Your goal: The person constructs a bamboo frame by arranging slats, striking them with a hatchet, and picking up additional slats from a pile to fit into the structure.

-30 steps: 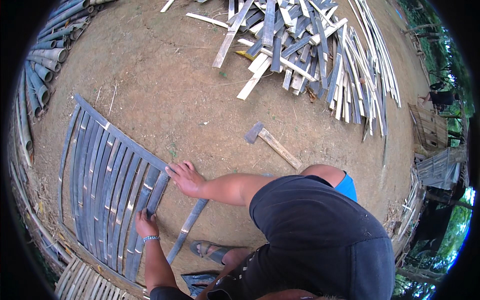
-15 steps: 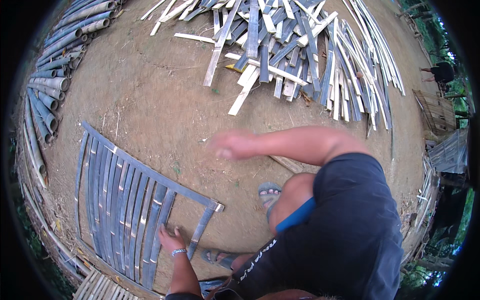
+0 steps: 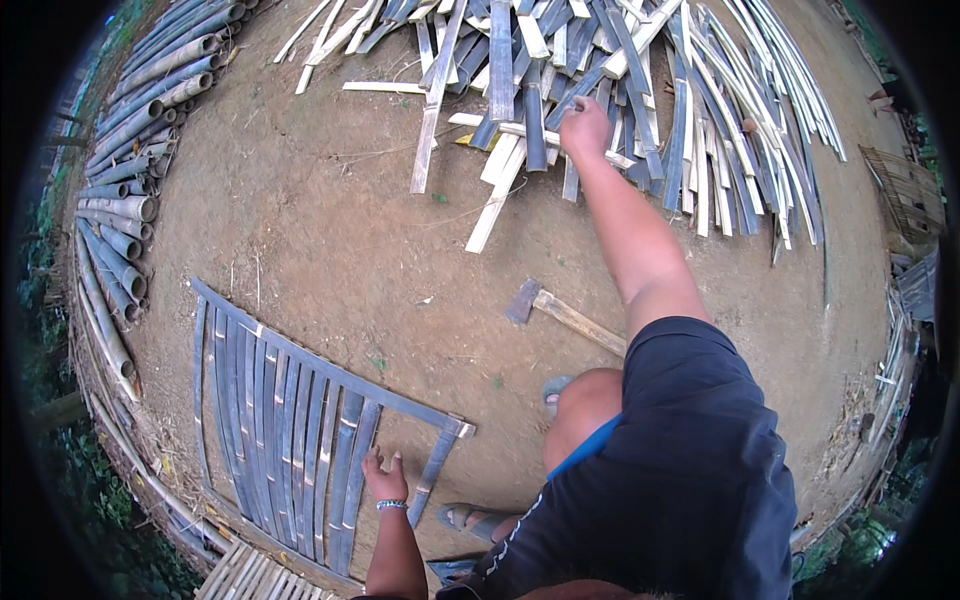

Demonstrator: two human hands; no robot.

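Close by the left hand (image 3: 384, 478) lies the slatted frame (image 3: 330, 368).

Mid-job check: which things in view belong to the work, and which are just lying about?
Apparently in the work:
slatted frame, with the left hand over its wide gap
pile of split strips, at the right hand, whose grip is unclear

Apparently just lying about:
axe on the dirt, touched by neither hand
stacked round poles, upper left
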